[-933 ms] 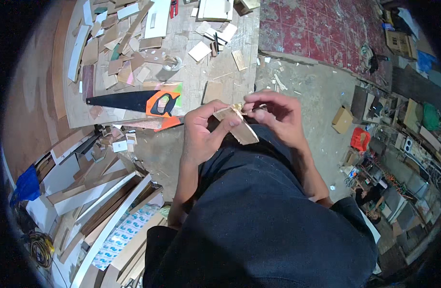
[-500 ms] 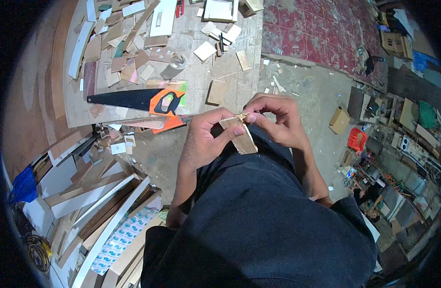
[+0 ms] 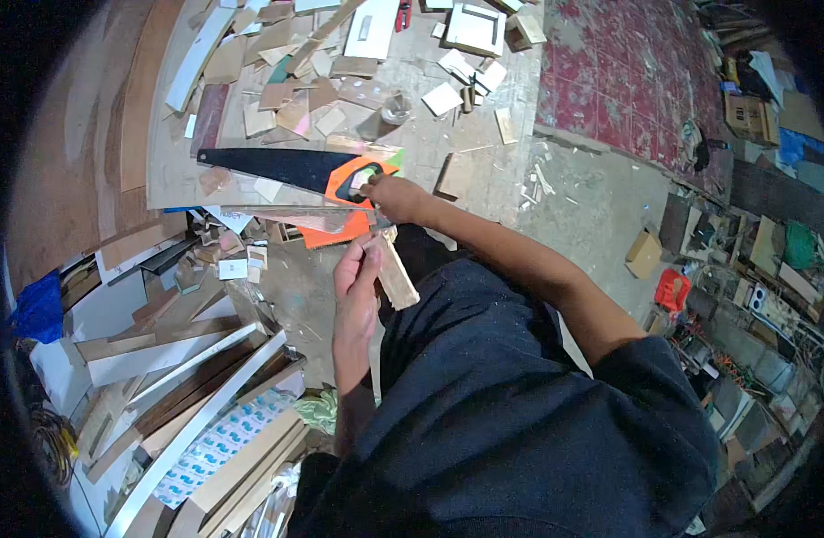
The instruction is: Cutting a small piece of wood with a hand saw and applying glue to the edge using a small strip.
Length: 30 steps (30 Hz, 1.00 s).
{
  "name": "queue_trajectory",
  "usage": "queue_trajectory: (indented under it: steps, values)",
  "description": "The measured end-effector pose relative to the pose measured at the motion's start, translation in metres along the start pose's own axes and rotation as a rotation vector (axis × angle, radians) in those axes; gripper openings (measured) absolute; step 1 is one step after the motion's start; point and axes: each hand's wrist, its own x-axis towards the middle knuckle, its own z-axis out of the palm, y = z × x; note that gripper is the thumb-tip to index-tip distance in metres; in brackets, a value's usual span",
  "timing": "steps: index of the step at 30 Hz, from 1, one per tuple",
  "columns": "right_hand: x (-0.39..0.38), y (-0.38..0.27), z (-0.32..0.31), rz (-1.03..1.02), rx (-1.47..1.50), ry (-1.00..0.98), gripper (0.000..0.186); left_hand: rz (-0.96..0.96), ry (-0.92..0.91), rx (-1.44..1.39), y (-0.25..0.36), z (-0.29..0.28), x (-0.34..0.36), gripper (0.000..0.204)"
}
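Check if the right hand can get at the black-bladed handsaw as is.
Likely yes: the right hand is right at the orange handle of the black-bladed handsaw; nothing visible lies between.

Right hand (image 3: 401,199) now seemingly at saw (image 3: 295,168)

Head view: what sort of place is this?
Probably a woodworking shop: there's a hand saw with an orange and black handle, a table strewn with wood scraps, and a pile of boards at lower left.
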Motion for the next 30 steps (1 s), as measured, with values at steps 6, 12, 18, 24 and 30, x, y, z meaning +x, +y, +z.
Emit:
queue_trajectory:
  steps: [6,12,18,24,30]
  values:
    - [0.039,-0.004,0.032,-0.063,-0.561,-0.163,0.033,0.053,0.145,-0.030,0.006,-0.019,-0.035,0.035]
    - [0.043,0.001,0.022,-0.334,-0.702,-0.188,0.038,0.002,0.235,-0.140,-0.011,-0.042,-0.057,0.037]
    - [0.015,-0.027,0.005,-0.438,-0.237,0.067,0.040,0.000,-0.062,0.088,0.009,-0.037,-0.069,0.045]
    - [-0.062,-0.076,-0.063,-0.500,0.018,0.203,0.022,-0.109,-0.299,0.199,0.027,-0.015,-0.058,0.034]
    - [-0.178,-0.092,-0.145,0.319,0.815,0.534,0.011,-0.070,-0.430,0.270,0.015,0.022,-0.025,0.025]
